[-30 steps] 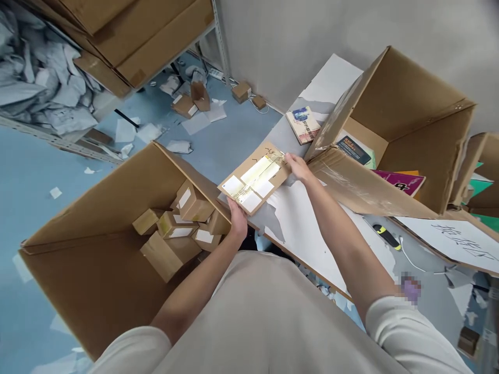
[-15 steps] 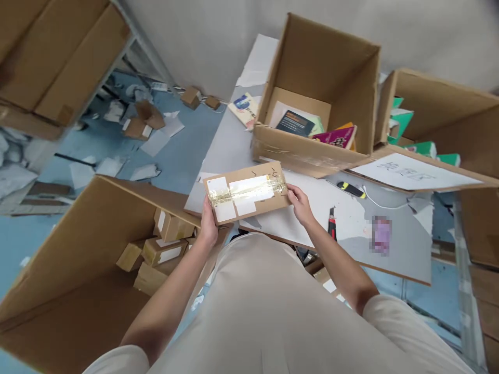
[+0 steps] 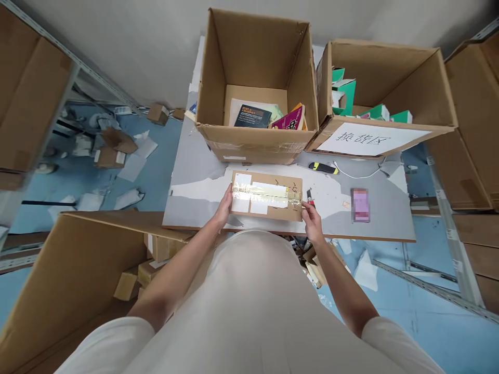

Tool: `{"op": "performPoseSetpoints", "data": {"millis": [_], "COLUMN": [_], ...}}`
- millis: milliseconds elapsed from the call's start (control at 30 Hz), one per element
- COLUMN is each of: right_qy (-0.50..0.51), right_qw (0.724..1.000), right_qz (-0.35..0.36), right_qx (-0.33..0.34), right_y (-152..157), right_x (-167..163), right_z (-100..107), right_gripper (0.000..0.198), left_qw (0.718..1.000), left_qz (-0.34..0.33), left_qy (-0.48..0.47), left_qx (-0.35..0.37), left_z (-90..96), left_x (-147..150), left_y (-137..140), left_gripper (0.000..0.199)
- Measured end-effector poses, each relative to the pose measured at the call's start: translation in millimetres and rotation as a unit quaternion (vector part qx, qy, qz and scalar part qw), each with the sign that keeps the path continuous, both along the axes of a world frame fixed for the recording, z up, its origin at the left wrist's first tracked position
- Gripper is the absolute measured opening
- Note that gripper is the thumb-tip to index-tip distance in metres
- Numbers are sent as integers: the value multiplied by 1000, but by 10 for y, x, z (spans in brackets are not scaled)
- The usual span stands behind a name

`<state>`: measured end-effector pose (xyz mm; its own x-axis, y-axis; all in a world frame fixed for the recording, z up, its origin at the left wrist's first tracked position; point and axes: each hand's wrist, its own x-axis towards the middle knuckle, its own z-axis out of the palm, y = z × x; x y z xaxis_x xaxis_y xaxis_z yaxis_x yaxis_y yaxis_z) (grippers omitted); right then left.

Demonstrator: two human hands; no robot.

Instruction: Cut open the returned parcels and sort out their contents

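A flat cardboard box [image 3: 275, 212] with white labels and shiny clear tape across it is held level over the table, close to my body. My left hand [image 3: 223, 209] grips its left end, and my right hand [image 3: 312, 221] pinches the lower right corner. Just beyond my right fingers lies a red and black box cutter [image 3: 310, 197], partly hidden by that hand. A second cutter, black and yellow [image 3: 323, 168], rests farther back near a white cable.
On the table [image 3: 382, 208], a large open carton [image 3: 257, 137] holds books. Beside it, another carton [image 3: 440, 119] contains green boxes. A pinkish blurred item [image 3: 360, 205] lies to the right. At lower left stands a big carton [image 3: 97, 244] with small boxes. Paper scraps litter the blue floor.
My view has swung to the right and squared up to the table. Both hands have carried the cardboard box from the table's left part to its middle, and it now lies straighter.
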<state>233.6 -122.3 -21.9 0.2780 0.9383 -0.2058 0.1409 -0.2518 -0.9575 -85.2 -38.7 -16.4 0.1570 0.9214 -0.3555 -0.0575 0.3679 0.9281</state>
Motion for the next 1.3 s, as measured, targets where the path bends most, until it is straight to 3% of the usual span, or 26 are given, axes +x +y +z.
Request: {"op": "performPoseSetpoints", "data": {"millis": [133,233,333,433,600,733,833,933,1033,1200,1300], "right_qy": [35,20,-59,-113,-70,-44,-133,-242,-273,-221,-176], "right_qw": [999,998,992,976,985,986,979,957,943,953,967], "right_qz": [3,2,85,165,139,148,151,146,142,145,125], "right_qx": [-19,-54,-77,-82,-77,-70,-47,-68,-125,-146,-137], "right_y": [-4,-42,-73,-63,-27,20,167,385,558,607,530], "right_x": [73,162,204,130,-7,100,180,159,94,86,149], "right_z": [-122,-246,-337,-396,-455,-300,-93,37,50,-29,-129], "right_gripper": [51,50,64,71,65,57,51,60,69,72,70], "left_qw": [1000,998,989,981,990,990,974,943,926,928,947], "left_qz": [8,-44,-106,-98,-54,-46,-40,-52,-57,-45,-29], "left_qy": [10,13,94,161,129,133,215,324,372,370,318], "left_qx": [10,33,41,40,18,30,63,49,19,17,4], "left_z": [-112,-142,-189,-306,-412,-187,8,71,23,-60,-138], "left_x": [-153,-285,-357,-314,-171,-167,-152,-77,9,34,-11], "left_y": [-92,-192,-272,-307,-302,-227,-127,-20,82,189,150], "left_gripper": [83,101,113,89,64,54,44,47,53,53,55]}}
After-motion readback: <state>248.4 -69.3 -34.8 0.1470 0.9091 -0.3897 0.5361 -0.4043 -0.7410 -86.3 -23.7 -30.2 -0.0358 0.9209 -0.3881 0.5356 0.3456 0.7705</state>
